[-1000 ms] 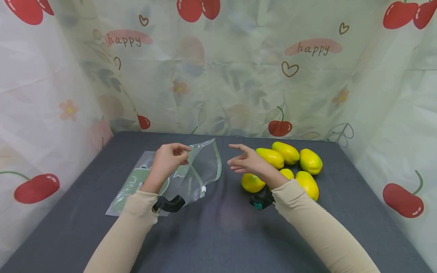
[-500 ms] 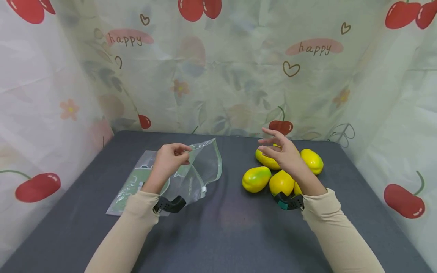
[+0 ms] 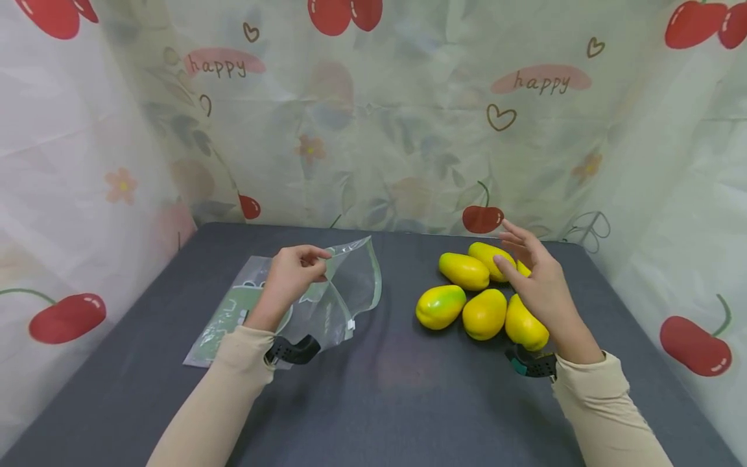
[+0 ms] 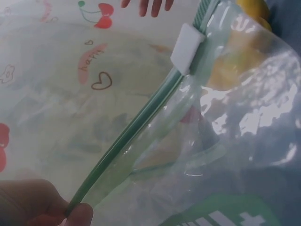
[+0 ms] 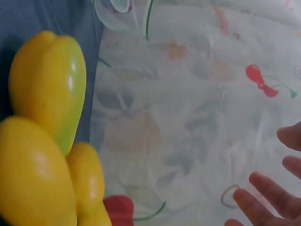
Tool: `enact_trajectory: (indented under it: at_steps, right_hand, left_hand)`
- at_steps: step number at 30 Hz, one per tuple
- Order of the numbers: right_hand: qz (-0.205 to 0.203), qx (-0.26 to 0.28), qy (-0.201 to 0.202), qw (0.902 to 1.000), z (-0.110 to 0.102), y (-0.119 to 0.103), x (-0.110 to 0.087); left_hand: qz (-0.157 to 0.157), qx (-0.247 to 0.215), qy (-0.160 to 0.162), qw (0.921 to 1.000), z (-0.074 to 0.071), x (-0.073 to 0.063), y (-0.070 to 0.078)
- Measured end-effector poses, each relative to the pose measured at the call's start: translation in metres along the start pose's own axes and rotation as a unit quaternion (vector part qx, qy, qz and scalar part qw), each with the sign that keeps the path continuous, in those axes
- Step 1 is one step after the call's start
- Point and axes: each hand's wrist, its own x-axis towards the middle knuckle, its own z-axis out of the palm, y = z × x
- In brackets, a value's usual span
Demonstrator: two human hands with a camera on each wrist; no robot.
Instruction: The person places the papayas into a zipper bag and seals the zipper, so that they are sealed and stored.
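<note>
My left hand pinches the upper rim of a clear plastic zipper bag between thumb and fingers. The bag's mouth gapes to the right, edged with a green zip strip. A white slider sits on that strip, away from the pinching fingers. Several yellow, mango-shaped fruits with greenish patches lie together on the right of the table. Over their right side hovers my right hand, fingers spread and holding nothing; it partly hides the rearmost right fruit.
Under my left forearm lies the rest of the bag, with a green printed panel. A dark grey cloth covers the table. Curtains with cherry prints enclose the back and both sides.
My right hand has moved right, from beside the bag's mouth to over the right side of the fruits, its fingers staying spread. My left hand keeps its pinch on the bag.
</note>
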Motion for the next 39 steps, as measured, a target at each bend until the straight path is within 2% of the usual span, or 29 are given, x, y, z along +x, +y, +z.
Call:
enact_trajectory:
  at_steps: [3,7,14,20,24,39]
  right_hand:
    - [0.017,-0.032,0.016,0.9992,-0.011,0.009,-0.007]
    - [0.04,-0.063,0.016,0.9971,-0.021,0.023,-0.016]
    - [0.098,-0.125,-0.036,0.9867,-0.022,0.049,-0.032]
    - [0.151,-0.145,-0.09,0.9738,-0.015,0.067,-0.041]
    - [0.174,-0.158,-0.11,0.9657,-0.011,0.076,-0.044]
    - [0.193,-0.184,-0.132,0.9548,0.002,0.088,-0.046]
  left_hand:
    - [0.005,-0.001,0.002,1.0,-0.001,0.0,0.001]
    - [0.006,-0.003,0.0,1.0,-0.002,0.001,0.002]
    - [0.0,-0.004,-0.001,1.0,0.0,0.001,0.0]
    - [-0.005,0.001,-0.001,1.0,0.001,0.001,-0.001]
    - [-0.011,0.001,-0.001,0.9999,0.002,-0.001,-0.001]
    - [-0.01,-0.001,0.003,0.9999,0.001,-0.002,-0.003]
